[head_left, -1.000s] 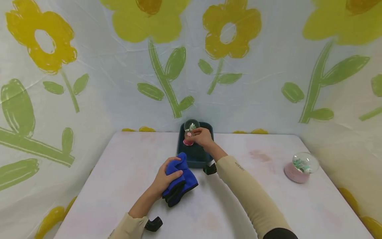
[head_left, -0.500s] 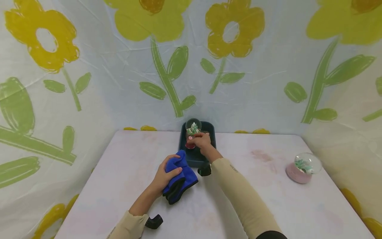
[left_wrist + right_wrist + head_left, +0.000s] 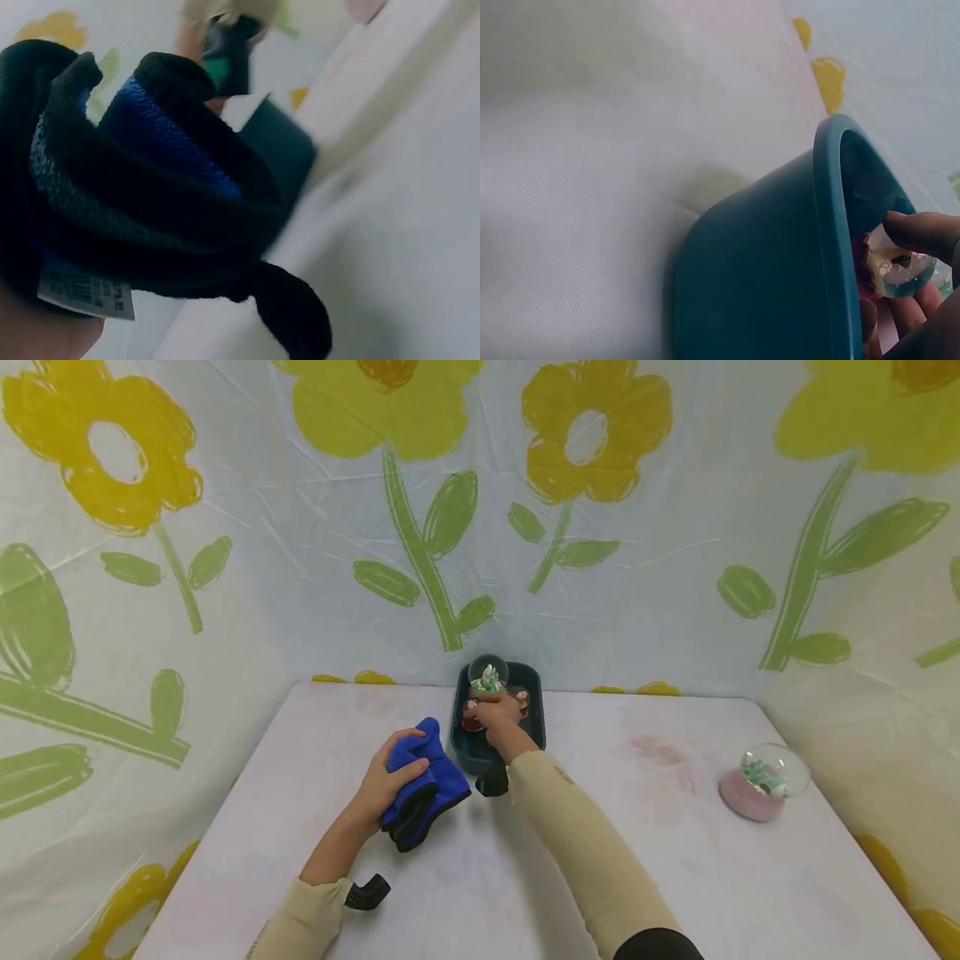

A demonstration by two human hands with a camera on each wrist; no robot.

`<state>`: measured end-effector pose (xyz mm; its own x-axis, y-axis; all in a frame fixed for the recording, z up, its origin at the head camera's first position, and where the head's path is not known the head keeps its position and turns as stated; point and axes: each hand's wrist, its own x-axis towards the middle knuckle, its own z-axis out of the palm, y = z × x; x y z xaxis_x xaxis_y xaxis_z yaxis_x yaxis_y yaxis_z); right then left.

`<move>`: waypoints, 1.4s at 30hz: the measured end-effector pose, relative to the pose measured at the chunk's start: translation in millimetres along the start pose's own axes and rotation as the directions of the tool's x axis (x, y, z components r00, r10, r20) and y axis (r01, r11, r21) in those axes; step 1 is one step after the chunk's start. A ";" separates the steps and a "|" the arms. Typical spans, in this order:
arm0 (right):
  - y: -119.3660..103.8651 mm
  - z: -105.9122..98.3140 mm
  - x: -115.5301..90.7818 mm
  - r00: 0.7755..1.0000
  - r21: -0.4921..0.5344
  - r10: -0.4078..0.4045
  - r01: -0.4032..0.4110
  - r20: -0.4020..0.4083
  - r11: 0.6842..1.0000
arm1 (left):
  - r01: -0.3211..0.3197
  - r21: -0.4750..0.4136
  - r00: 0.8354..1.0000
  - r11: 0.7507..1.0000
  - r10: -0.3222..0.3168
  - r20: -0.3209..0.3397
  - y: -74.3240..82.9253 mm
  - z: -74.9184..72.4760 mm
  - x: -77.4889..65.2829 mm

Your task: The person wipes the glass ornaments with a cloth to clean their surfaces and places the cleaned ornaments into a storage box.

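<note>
My left hand (image 3: 384, 777) grips a folded blue cloth (image 3: 435, 781) with black edging, left of a dark teal bin (image 3: 467, 753). In the left wrist view, the cloth (image 3: 180, 150) shows its dark folds and a white label. My right hand (image 3: 501, 714) reaches into the bin, thumb and fingers around a small snow globe (image 3: 900, 266) with a red base. Behind that hand a larger snow globe (image 3: 489, 673) with a green-white figure stands inside the bin. Another small red globe (image 3: 522, 699) sits to the right, partly covered by the hand.
A large snow globe with a pink base (image 3: 750, 797) lies tilted at the right side of the white table (image 3: 645, 827). Flower-printed cloth walls (image 3: 637, 635) enclose the table's back and sides. Black wrist cameras (image 3: 366, 892) project from the sleeves.
My right hand has moved slightly left and lower in the bin with the small globe, uncovering another to its right. My left hand has shifted left with the cloth, away from the bin.
</note>
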<state>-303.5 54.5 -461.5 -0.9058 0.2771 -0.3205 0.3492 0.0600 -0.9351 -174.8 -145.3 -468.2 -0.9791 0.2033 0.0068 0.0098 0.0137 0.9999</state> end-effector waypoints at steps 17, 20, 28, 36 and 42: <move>5.1 2.3 -3.8 0.999 0.023 0.039 -0.039 0.005 0.999 | 0.000 0.066 1.000 0.998 0.001 -0.002 10.0 -31.6 -1.0; 5.1 1.6 -5.4 1.000 0.038 0.031 -0.031 0.001 0.999 | 0.005 0.062 1.000 0.998 -0.005 0.008 10.7 -29.6 -0.8; 9.8 0.2 -5.3 1.000 0.036 0.006 -0.006 0.006 0.999 | -0.005 0.055 1.000 0.998 0.004 0.012 -1.8 -24.0 0.8; 16.4 -3.4 -3.4 0.999 0.030 -0.030 0.030 -0.014 0.999 | 0.009 0.058 1.000 0.998 -0.010 0.022 -3.4 -18.1 1.6; 7.3 -5.3 -15.7 0.997 -0.019 -0.065 0.066 0.050 0.998 | 0.026 0.087 1.000 0.996 -0.027 0.013 -3.6 -15.1 -0.8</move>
<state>-285.4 55.6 -462.5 -0.9377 0.2238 -0.2658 0.2926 0.0962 -0.9514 -177.1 -160.3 -471.6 -0.9764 0.2152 -0.0203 0.0023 0.1044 0.9945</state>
